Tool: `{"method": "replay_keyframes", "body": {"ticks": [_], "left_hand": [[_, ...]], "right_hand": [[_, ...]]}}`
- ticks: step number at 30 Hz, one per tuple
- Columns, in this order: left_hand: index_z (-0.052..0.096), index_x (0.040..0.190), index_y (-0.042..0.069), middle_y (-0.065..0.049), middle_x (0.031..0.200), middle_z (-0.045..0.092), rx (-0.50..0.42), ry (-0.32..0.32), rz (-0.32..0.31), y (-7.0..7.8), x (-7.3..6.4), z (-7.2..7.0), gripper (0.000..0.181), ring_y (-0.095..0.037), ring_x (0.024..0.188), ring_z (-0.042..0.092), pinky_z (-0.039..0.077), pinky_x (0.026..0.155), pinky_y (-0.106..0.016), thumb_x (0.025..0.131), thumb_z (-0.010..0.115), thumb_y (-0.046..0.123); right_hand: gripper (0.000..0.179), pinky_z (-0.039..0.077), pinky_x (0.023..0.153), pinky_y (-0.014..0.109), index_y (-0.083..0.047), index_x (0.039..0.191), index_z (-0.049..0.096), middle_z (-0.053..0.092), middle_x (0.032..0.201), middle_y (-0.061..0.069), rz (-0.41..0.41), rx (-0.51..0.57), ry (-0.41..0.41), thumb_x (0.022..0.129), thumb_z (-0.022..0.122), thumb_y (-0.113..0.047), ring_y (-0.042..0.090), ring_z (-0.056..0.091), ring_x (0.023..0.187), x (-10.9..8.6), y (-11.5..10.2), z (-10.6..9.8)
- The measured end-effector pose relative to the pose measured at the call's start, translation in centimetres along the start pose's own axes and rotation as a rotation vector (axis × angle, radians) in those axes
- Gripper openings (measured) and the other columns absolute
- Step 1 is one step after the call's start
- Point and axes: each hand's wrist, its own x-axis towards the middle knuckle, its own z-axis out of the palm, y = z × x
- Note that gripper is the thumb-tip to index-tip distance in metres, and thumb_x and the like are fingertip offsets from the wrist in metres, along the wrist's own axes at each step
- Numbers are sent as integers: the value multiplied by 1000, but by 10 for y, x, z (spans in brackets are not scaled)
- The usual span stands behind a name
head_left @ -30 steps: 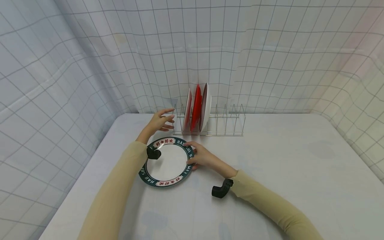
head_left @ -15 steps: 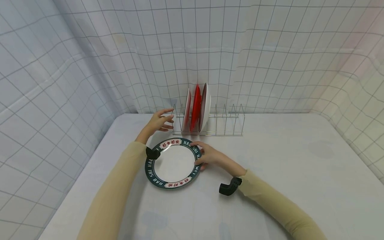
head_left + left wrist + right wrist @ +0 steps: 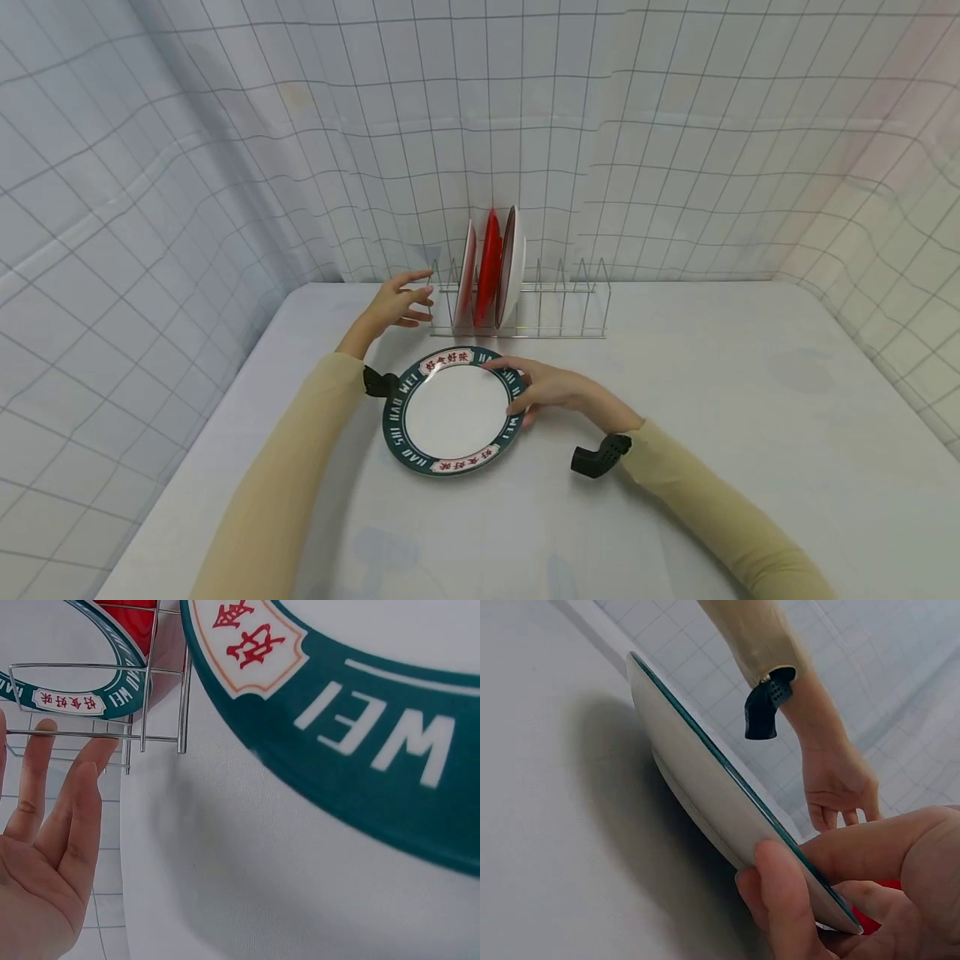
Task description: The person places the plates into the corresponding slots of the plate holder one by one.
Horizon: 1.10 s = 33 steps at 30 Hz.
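Observation:
A white plate (image 3: 452, 411) with a dark green lettered rim lies in front of a wire dish rack (image 3: 558, 312). My right hand (image 3: 525, 387) pinches the plate's right edge, thumb on top and fingers beneath. In the right wrist view the plate (image 3: 720, 791) is tilted, its gripped side raised off the table, with my thumb (image 3: 787, 904) on the rim. My left hand (image 3: 411, 302) hovers at the rack's left end, fingers straight and holding nothing. In the left wrist view its fingers (image 3: 71, 817) reach toward the rack wires (image 3: 150, 697).
Three plates stand upright in the rack's left slots: a white one (image 3: 466, 275), a red one (image 3: 489, 265) and a brown-rimmed one (image 3: 514, 267). The slots to their right hold nothing. A checked cloth (image 3: 675, 150) hangs close behind and at both sides of the white table (image 3: 735, 417).
My right hand has drawn the green-rimmed plate to the right and a little nearer the rack. The left hand has stayed beside the rack's left end.

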Motion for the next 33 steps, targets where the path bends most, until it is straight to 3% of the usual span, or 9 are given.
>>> {"method": "replay_keyframes", "body": {"ticks": [6,10,13,15,18,22,26,33], "left_hand": [[31,151,14,-30,131,54,-3,-6,-3,0,0,0,53,-41,108,64,55,88,-45,102,47,24],[31,151,14,-30,131,54,-3,-5,-3,0,0,0,53,-41,108,64,55,88,-45,102,47,24],[31,151,14,-30,132,54,-1,0,-2,-1,0,-1,52,-42,109,63,55,88,-45,102,47,24],[32,151,14,-30,132,54,1,3,-2,-1,0,0,52,-43,110,62,55,89,-46,102,47,24],[32,151,14,-30,132,54,6,0,-1,-1,0,0,52,-43,109,63,54,90,-47,102,47,25],[31,151,13,-30,132,54,9,-5,3,-1,-1,0,52,-43,110,62,53,91,-49,102,47,25],[31,151,13,-31,132,54,6,-9,5,0,-1,0,52,-44,110,62,54,90,-47,102,47,24],[30,151,14,-30,133,53,-2,-20,-3,0,0,-1,53,-45,112,60,55,88,-43,102,47,25]], "right_hand": [[71,54,60,22,-18,148,37,42,132,20,-14,29,-64,85,63,1,13,62,65,-10,5,-6],[68,55,66,26,-16,149,33,39,136,20,-103,-36,-69,87,60,-3,16,63,74,-16,11,-10],[67,49,81,28,-17,150,30,28,150,15,-193,-92,-36,90,59,-6,20,56,100,-21,14,-12],[67,45,82,30,-21,151,29,19,155,8,-229,-99,-6,92,58,-8,24,50,106,-24,16,-12],[67,45,80,32,-26,151,27,16,157,5,-253,-76,40,93,58,-12,25,52,102,-30,19,-14],[64,54,82,37,-30,150,25,27,151,14,-264,-16,70,96,56,-17,24,61,95,-37,20,-15],[61,56,84,43,-27,150,22,34,145,24,-285,70,96,98,51,-15,29,62,102,-45,22,-17],[60,56,83,45,-25,150,23,31,150,21,-301,84,172,98,49,-12,30,60,107,-66,26,-29]]}}
